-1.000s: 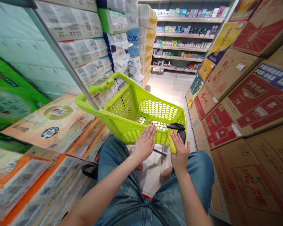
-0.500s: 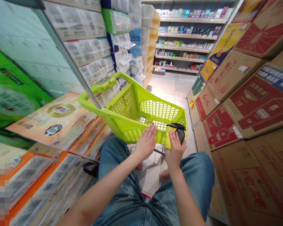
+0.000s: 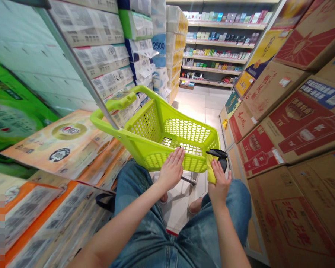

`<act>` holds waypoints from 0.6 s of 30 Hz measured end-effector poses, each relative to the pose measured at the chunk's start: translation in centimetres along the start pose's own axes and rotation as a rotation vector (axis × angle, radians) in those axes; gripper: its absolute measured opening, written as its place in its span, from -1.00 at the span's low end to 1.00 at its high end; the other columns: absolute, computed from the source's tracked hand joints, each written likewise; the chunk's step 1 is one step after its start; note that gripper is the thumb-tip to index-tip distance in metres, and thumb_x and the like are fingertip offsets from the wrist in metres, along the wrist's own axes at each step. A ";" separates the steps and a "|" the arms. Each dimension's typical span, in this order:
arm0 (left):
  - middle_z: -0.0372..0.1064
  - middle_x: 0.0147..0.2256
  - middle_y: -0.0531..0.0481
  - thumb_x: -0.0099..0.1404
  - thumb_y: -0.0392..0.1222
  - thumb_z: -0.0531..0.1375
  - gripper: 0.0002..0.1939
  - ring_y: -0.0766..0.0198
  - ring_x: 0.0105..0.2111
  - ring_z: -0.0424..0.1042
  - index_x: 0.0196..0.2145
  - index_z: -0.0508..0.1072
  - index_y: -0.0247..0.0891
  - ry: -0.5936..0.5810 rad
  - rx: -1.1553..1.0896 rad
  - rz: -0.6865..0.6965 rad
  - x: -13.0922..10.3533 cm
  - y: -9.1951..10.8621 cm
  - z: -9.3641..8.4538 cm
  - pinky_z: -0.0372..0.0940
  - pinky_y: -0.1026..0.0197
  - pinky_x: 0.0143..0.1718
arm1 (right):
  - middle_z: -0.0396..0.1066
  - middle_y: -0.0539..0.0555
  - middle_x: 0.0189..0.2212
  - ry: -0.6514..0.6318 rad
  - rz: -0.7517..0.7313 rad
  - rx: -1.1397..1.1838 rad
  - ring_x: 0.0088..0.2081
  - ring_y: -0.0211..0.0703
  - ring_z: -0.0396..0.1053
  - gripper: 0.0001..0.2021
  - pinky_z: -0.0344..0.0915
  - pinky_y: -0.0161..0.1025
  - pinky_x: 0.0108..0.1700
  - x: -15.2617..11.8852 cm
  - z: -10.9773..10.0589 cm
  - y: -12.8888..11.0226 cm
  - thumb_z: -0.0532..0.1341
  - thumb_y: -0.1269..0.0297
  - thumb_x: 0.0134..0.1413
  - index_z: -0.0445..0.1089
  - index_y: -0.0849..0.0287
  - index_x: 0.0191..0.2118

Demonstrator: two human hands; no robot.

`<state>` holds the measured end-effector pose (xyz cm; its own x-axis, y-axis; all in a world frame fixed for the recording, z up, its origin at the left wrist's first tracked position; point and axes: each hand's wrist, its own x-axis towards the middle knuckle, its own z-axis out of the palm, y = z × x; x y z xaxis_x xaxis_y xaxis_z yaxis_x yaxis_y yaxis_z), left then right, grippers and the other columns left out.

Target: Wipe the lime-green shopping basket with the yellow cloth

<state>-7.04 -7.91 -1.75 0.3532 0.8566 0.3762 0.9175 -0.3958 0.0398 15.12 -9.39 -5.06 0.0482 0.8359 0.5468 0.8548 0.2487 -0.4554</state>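
A lime-green shopping basket cart (image 3: pixel 134 143) with perforated sides stands in front of my knees, its long handle rising to the upper left. My left hand (image 3: pixel 171 167) lies flat against the near rim, fingers stretched and side by side, holding nothing. At the basket's right end, my right hand (image 3: pixel 220 182) is closed on a yellow cloth (image 3: pixel 211 173). A black item (image 3: pixel 222 158) sits just behind the cloth, partly covered by my fingers; what it is I cannot make out. The basket's inside shows only its perforated floor.
Stacked cartons (image 3: pixel 293 204) line the right side. To the left are an orange-and-cream box (image 3: pixel 69 130), green packs (image 3: pixel 11 111) and piled wrapped paper packs (image 3: pixel 100 37). Shelves of small goods (image 3: pixel 220 41) stand across the aisle's far end. A cart wheel (image 3: pixel 194 182) rests on the tiles.
My right hand has moved right and slightly down with the yellow cloth and black item, toward the basket's right corner. My left hand stays at the rim.
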 end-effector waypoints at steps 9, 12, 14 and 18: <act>-0.23 0.45 -0.14 0.39 -0.25 -0.03 -0.30 0.13 0.45 -0.28 0.42 -0.10 -0.45 0.005 -0.035 0.002 0.1 0.0 0.0 -0.10 0.01 0.42 | 0.31 0.10 0.28 -0.038 0.006 -0.083 0.34 -0.07 0.20 -0.27 -0.14 0.06 0.38 1.3 1.5 -5.9 0.01 0.58 -0.07 0.24 0.11 0.29; -0.21 0.44 -0.17 0.36 -0.27 -0.02 -0.29 0.12 0.45 -0.27 0.41 -0.08 -0.46 -0.011 -0.035 0.014 0.0 -0.1 -0.2 -0.10 0.00 0.42 | 0.31 0.08 0.28 -0.086 -0.077 -0.045 0.34 -0.12 0.19 -0.28 -0.17 0.00 0.39 1.7 2.7 -9.0 0.01 0.60 -0.06 0.26 0.11 0.28; -0.20 0.44 -0.17 0.35 -0.27 -0.01 -0.28 0.12 0.45 -0.27 0.41 -0.08 -0.46 -0.020 -0.035 0.016 0.0 -0.2 -0.2 -0.09 0.00 0.42 | 0.31 0.07 0.29 -0.104 -0.103 -0.027 0.34 -0.14 0.18 -0.27 -0.19 -0.02 0.39 1.8 2.9 -9.7 0.00 0.61 -0.05 0.24 0.11 0.29; -0.22 0.45 -0.12 0.38 -0.26 -0.03 -0.30 0.16 0.45 -0.29 0.42 -0.11 -0.42 -0.008 -0.025 0.008 -0.1 -0.2 -0.2 -0.09 0.02 0.42 | 0.29 0.05 0.30 -0.127 -0.122 -0.012 0.35 -0.18 0.17 -0.23 -0.25 0.00 0.41 1.2 1.8 -7.6 -0.02 0.62 -0.06 0.18 0.04 0.33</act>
<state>-7.28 -7.99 -1.65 0.3616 0.8562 0.3690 0.9099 -0.4104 0.0605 7.76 -9.41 -2.19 -0.1212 0.8554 0.5036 0.8567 0.3464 -0.3822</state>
